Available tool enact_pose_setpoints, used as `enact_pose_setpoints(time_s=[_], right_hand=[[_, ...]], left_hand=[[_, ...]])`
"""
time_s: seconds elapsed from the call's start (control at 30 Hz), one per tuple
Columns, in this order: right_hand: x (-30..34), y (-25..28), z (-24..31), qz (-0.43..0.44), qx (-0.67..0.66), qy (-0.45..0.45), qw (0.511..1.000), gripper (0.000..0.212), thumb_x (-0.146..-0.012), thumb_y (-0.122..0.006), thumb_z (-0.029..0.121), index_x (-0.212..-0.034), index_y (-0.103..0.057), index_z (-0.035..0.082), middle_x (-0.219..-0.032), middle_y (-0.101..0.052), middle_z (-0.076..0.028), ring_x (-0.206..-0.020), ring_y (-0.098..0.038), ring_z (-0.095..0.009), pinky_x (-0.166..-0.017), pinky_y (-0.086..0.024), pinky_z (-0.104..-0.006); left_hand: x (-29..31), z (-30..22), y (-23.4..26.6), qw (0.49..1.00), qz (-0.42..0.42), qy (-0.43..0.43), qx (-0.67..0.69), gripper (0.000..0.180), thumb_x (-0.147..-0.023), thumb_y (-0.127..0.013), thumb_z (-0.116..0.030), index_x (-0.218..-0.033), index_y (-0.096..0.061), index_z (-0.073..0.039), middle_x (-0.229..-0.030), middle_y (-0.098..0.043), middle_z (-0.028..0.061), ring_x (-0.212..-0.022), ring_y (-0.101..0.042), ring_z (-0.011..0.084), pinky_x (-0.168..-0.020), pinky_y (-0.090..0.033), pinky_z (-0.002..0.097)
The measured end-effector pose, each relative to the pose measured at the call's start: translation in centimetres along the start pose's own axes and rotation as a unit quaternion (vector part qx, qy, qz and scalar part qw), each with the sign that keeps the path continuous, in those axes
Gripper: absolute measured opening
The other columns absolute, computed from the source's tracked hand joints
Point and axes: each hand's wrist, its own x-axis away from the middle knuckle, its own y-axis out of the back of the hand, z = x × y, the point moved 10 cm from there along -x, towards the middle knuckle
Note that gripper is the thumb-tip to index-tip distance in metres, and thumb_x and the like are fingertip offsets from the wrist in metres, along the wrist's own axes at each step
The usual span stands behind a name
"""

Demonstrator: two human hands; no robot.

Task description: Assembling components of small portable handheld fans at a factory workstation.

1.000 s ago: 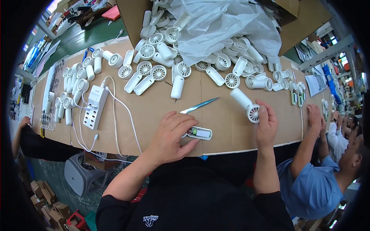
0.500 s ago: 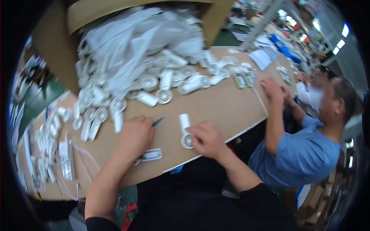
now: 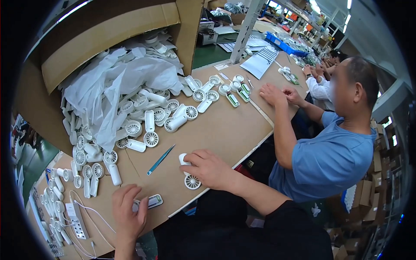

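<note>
My right hand (image 3: 211, 170) is closed on a white handheld fan shell (image 3: 192, 182) lying near the table's front edge. Its fingers cover part of the handle, while the slotted round head shows below them. Over to the left, my left hand (image 3: 126, 208) has its thumb and fingers apart around the round end of another fan part. That part's handle (image 3: 155, 200) points right and shows a green board inside; the hand partly hides the round end. Blue tweezers (image 3: 160, 160) lie on the cardboard-covered tabletop between my hands, touched by neither.
A large carton (image 3: 110, 32) spills white fan shells (image 3: 133, 128) and thin white sheeting (image 3: 125, 73) across the back. A power strip (image 3: 77, 221) with cables lies left. On the right, a co-worker in a blue shirt (image 3: 331, 160) sits near shells with green boards (image 3: 232, 99).
The tweezers, earlier at my left fingertips, now lie apart from it on the table. My left hand has moved to the boarded fan part and spread its fingers. The view has shifted.
</note>
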Motion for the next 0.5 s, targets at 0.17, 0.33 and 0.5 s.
enact_pose_setpoints(time_s=[0.17,0.33,0.5], right_hand=[[-0.6,0.5,-0.7,-0.030,0.073,0.023,0.997,0.031,-0.091,-0.062,0.012,-0.122,-0.066,0.011,-0.134,-0.060,-0.007,-0.135,-0.052,-0.029,-0.112,-0.043,-0.0413],[-1.4,-0.5,-1.4,0.017,0.065,0.045,0.997,0.025,-0.090,-0.062,0.016,-0.112,-0.070,0.008,-0.112,-0.070,-0.009,-0.103,-0.066,-0.031,-0.095,-0.052,-0.0415],[0.9,0.3,-2.5,-0.116,-0.033,-0.023,0.992,0.034,-0.085,-0.077,0.008,-0.119,-0.074,0.006,-0.112,-0.071,-0.009,-0.098,-0.066,-0.029,-0.087,-0.055,-0.0385]], left_hand=[[5.2,1.7,1.0,0.996,-0.029,0.079,0.032,0.052,-0.078,-0.079,-0.014,-0.127,-0.066,-0.003,-0.133,-0.064,0.0166,-0.118,-0.059,0.0375,-0.104,-0.048,0.0446],[8.1,3.7,-0.1,0.999,-0.013,0.049,-0.010,0.059,-0.077,-0.080,-0.009,-0.134,-0.062,-0.003,-0.138,-0.062,0.0178,-0.117,-0.060,0.0379,-0.104,-0.047,0.0453],[5.6,3.2,-0.2,0.999,-0.032,0.020,0.023,0.059,-0.081,-0.082,-0.009,-0.136,-0.062,-0.004,-0.130,-0.068,0.0122,-0.107,-0.064,0.0298,-0.099,-0.048,0.0403]])
